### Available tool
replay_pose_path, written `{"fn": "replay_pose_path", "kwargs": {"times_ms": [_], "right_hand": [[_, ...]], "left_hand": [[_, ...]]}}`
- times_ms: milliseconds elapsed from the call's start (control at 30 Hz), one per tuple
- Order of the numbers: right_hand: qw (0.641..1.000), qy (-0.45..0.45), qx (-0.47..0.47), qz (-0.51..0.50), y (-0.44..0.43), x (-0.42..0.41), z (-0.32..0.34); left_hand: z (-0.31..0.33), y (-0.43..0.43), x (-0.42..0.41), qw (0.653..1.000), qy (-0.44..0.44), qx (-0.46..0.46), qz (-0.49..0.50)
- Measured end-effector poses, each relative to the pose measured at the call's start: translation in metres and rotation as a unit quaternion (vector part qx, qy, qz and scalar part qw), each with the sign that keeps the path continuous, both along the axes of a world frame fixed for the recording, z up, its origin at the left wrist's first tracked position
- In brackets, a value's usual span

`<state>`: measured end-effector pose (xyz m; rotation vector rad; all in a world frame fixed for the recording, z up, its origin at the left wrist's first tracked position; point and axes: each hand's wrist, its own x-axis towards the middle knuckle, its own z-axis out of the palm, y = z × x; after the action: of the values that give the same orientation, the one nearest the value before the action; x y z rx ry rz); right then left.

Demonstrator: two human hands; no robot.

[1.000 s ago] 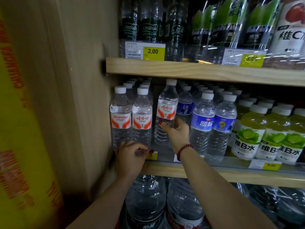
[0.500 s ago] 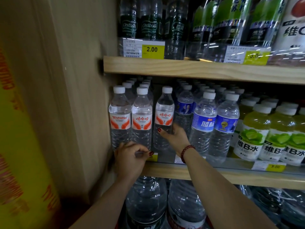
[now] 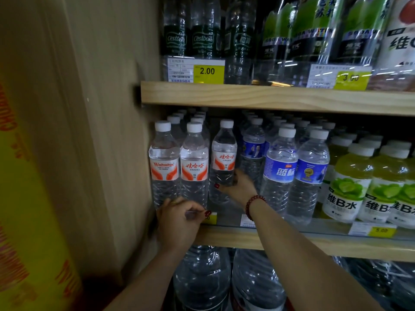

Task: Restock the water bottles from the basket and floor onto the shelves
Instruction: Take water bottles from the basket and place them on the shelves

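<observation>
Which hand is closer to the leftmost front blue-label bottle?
Right. The right hand, gripping a red-label bottle, is left of the blue-label bottle; the left hand is farther left, at the shelf edge.

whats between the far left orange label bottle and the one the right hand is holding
Head view: one more upright orange-label bottle, its base behind the left hand.
</observation>
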<state>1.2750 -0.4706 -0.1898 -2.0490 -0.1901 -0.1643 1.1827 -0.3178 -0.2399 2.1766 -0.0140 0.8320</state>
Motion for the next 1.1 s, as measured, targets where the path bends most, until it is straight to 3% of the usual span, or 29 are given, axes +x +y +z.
{"fn": "replay_pose_path", "kwargs": {"times_ms": [633, 833, 1100], "right_hand": [[0.998, 0.004, -0.056, 0.017, 0.001, -0.007, 0.008], [0.997, -0.019, -0.072, -0.022, 0.003, -0.009, 0.003], [0.994, -0.010, -0.108, -0.005, -0.008, -0.016, 0.002]], "left_hand": [[0.001, 0.001, 0.000, 1.000, -0.011, 0.020, 0.001], [0.000, 0.000, -0.001, 0.999, -0.022, 0.033, 0.007], [0.009, 0.002, 0.001, 0.998, 0.034, 0.050, 0.013]]}}
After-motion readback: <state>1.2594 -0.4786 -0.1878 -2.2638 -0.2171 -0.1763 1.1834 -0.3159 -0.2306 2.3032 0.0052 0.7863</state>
